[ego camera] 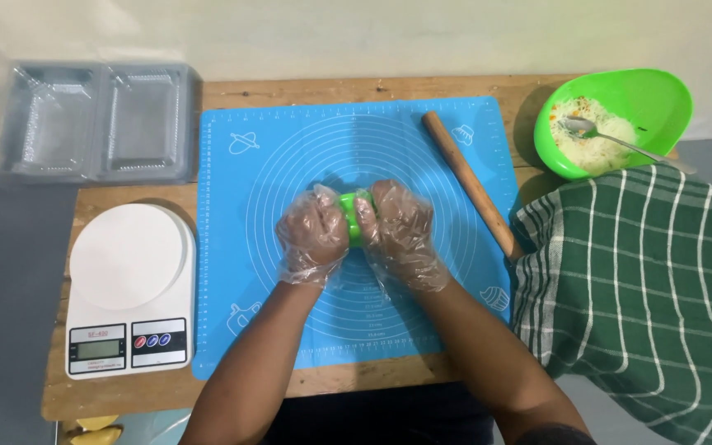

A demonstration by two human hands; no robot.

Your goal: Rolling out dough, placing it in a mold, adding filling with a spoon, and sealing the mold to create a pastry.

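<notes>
We grip a lump of green dough [349, 216] between our gloved left hand [313, 231] and right hand [401, 227]. Both hands are closed around it above the blue baking mat [241, 247].

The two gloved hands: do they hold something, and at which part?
Both the left hand and right hand clasp a small green lump between them, one at each end.

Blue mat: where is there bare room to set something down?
The blue mat is bare left of the left hand, toward the scale, and above the hands up to the rolling pin. Crowded: the middle, where both hands grip a green lump; the right hand nears the pin.
</notes>
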